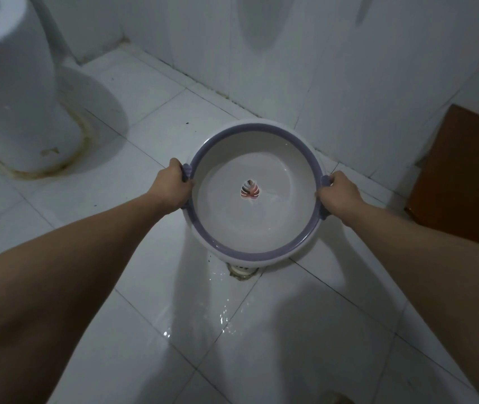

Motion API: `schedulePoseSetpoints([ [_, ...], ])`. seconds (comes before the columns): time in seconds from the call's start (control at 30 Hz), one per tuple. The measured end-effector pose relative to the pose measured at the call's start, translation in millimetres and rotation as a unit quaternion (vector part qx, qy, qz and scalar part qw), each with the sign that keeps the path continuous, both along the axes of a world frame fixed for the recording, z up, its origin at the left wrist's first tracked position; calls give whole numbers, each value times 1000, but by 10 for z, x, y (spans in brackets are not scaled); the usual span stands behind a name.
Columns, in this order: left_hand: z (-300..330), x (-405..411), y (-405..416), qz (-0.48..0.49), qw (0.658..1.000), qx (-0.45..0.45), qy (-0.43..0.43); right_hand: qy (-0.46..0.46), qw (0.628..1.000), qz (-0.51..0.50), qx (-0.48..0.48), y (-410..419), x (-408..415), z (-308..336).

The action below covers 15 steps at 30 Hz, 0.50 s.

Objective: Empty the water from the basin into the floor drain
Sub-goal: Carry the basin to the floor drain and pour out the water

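A round white basin (285, 228) with a purple rim and a leaf picture at its bottom hangs above the tiled floor, roughly level. It holds clear water. My left hand (175, 188) grips the purple handle on the basin's left side. My right hand (339, 196) grips the handle on its right side. The floor drain (241, 271) shows just below the basin's near edge, partly hidden by it. Wet streaks glisten on the tiles in front of the drain.
A white toilet (8, 91) stands at the left, with stained sealant around its base. White tiled walls (349, 68) meet in a corner behind the basin. A brown wooden panel (463, 176) leans at the right.
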<state>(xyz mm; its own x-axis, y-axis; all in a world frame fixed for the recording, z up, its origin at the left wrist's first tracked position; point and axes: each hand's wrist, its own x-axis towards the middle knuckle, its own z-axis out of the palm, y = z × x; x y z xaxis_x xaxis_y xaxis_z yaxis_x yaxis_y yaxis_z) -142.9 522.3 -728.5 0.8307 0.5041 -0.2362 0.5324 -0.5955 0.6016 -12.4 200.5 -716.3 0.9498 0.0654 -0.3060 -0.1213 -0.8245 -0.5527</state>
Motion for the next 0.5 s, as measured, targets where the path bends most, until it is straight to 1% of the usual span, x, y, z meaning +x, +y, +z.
schedulePoseSetpoints([
  [0.5, -21, -3, -7, -2, 1000, -14, 5, 9, 1000, 4, 8, -2, 2, -25],
])
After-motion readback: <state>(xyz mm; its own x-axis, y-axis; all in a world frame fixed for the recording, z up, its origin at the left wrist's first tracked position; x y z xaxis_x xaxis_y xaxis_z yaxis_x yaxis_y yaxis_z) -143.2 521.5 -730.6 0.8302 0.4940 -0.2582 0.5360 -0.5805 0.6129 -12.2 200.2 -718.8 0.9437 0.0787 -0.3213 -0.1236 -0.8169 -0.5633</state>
